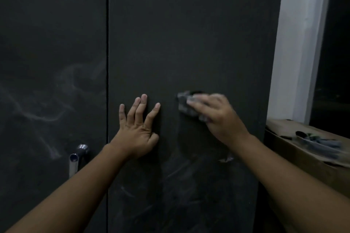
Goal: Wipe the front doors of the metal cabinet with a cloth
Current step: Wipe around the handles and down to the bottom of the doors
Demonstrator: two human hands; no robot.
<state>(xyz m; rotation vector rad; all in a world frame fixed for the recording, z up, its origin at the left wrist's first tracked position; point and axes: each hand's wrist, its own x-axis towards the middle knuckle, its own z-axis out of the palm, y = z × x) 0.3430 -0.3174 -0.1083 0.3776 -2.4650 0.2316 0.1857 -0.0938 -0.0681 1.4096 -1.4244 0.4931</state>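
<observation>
Pressing a small grey cloth (184,104) against the right door (189,34) of the dark metal cabinet, the right hand (217,117) covers most of it, and only a crumpled end shows past the fingertips. Those fingers lie close together over the wad. Motion blur hides whether they or the thumb curl round an edge of it, so I cannot tell how firmly it is held. The left hand (138,130) rests flat on the same door just to the left, near the seam between the doors, with its fingers straight and spread apart and nothing in it. The cloth looks thin, limp and very light. It should mould to the flat panel but will likely bunch or slip out unless the palm and fingers bear down on it, so the best hold is probably a gathered wad under the whole hand. The door is stiff sheet metal that looks smooth. Being hinged, it may give or rattle under pressure, and the flat left hand seems to steady it. Pale dusty streaks (180,185) remain lower on this door. Cloudy smears (37,104) cover the left door (53,34) above its chrome handle (77,157), so much of the wiping looks undone. Beyond the cabinet's right edge stands a white frame (297,43), with a cardboard box (303,157) below it.
</observation>
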